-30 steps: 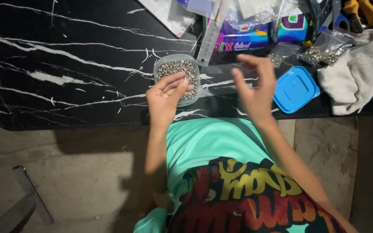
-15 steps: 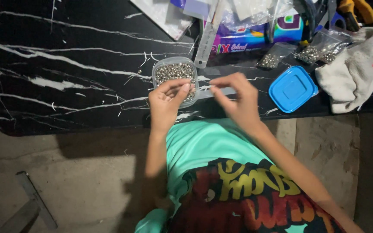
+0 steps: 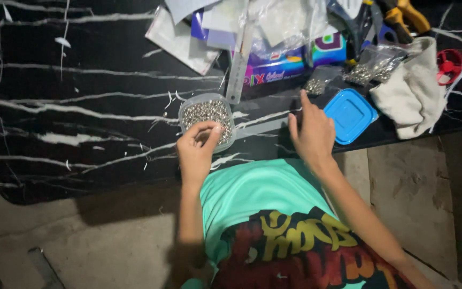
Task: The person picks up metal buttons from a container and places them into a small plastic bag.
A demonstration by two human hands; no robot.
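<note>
Two bare hands work at the near edge of a black marble-patterned tabletop [image 3: 81,80], and the small clear plastic container [image 3: 207,119] of tiny silvery metal pieces serves as the landmark. At the container's near rim the left hand [image 3: 198,152] has its thumb and fingertips [image 3: 213,130] curled together in a pinch right over the pieces; whether a piece is caught between them is too small to tell. To the right of the container, clearly apart from it, the right hand [image 3: 312,134] is spread open with its fingers pointing away from the body, holding nothing; whether its fingers touch the tabletop cannot be told.

So the left hand is the nearer one by far: the container lies directly under its fingertips, just beyond the knuckles.

Farther right of the container lies a blue square lid [image 3: 350,115], flat on the table, with a crumpled off-white cloth [image 3: 410,91] beyond it. Behind the container a clear ruler [image 3: 238,72] runs lengthwise away from the person, one end almost at the container's far rim, amid a clutter of papers and colourful packets [image 3: 274,64].
</note>
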